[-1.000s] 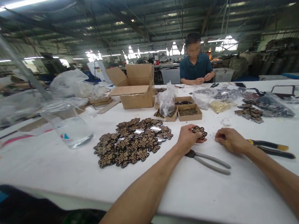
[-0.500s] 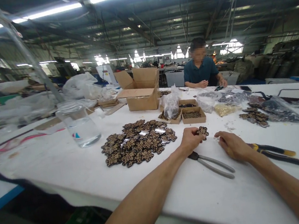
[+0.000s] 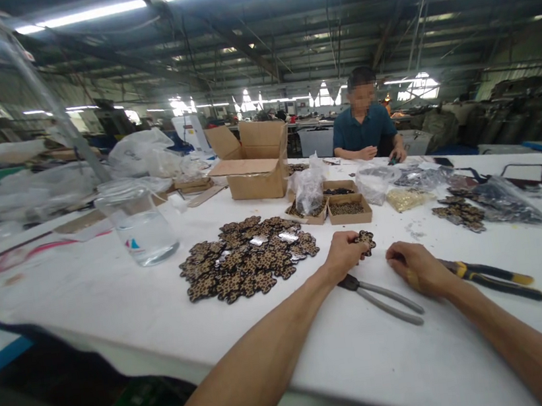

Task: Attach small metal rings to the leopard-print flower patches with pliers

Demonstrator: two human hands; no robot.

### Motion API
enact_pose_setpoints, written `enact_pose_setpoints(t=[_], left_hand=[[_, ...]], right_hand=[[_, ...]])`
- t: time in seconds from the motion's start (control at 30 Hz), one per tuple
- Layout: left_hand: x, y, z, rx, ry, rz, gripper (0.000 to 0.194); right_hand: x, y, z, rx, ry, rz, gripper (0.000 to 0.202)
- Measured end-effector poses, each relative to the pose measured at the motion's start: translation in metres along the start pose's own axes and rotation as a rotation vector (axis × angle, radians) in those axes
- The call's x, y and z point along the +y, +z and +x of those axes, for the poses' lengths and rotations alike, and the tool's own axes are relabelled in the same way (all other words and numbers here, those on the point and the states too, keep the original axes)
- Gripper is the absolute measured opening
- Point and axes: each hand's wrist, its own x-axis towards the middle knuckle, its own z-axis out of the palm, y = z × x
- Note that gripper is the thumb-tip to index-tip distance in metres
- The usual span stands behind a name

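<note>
A small leopard-print piece [image 3: 366, 241] with a wavy dark edge is pinched in my left hand [image 3: 344, 256]. To its right, my right hand [image 3: 415, 266] rests low over the white table with its fingers curled together; whatever is between the fingertips is too small to make out. Just below my left hand lie grey-handled pliers [image 3: 386, 298]. Pliers with yellow and black handles [image 3: 503, 275] lie beside my right wrist, their head partly hidden by it. A heap of leopard-print pieces [image 3: 248, 259] spreads left of my left hand.
Small boxes of metal bits [image 3: 349, 209] stand beyond my hands, near an open carton [image 3: 255, 182]. A clear jug of water [image 3: 139, 230] is at the left. Plastic bags [image 3: 513, 198] and more pieces lie right. Across the white table [image 3: 130, 308] sits a person [image 3: 365, 127].
My right hand has shifted slightly left, and its fingers have drawn together. The leopard-print piece remains in my left hand. The view has moved a little.
</note>
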Motion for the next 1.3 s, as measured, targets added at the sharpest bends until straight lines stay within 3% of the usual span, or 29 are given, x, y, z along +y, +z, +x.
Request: enact_pose_setpoints(t=[0.27,0.43,0.53,0.63,0.8,0.97,1.3], left_hand=[[0.002,0.001,0.001,-0.024,0.003,0.006,0.011],[0.006,0.0,-0.003,-0.012,0.042,-0.012,0.024],[0.004,0.001,-0.006,-0.03,0.116,0.0,0.041],[0.002,0.006,-0.007,-0.064,0.131,-0.017,0.04],[0.008,0.01,-0.007,-0.105,0.013,-0.065,0.027],[0.014,0.006,-0.006,-0.181,-0.15,-0.159,0.03],[0.011,0.005,-0.006,-0.294,-0.141,-0.257,0.031]], right_hand=[[0.009,-0.007,0.002,-0.02,0.074,0.028,0.011],[0.002,-0.012,0.008,0.083,0.254,0.558,0.024],[-0.007,-0.013,0.01,0.103,0.275,0.842,0.033],[-0.012,-0.011,0.01,0.098,0.267,0.971,0.038],[-0.005,-0.01,0.011,0.119,0.245,0.931,0.042],[0.003,-0.012,0.01,0.158,0.192,0.921,0.036],[0.002,-0.006,0.01,0.212,0.145,0.955,0.031]])
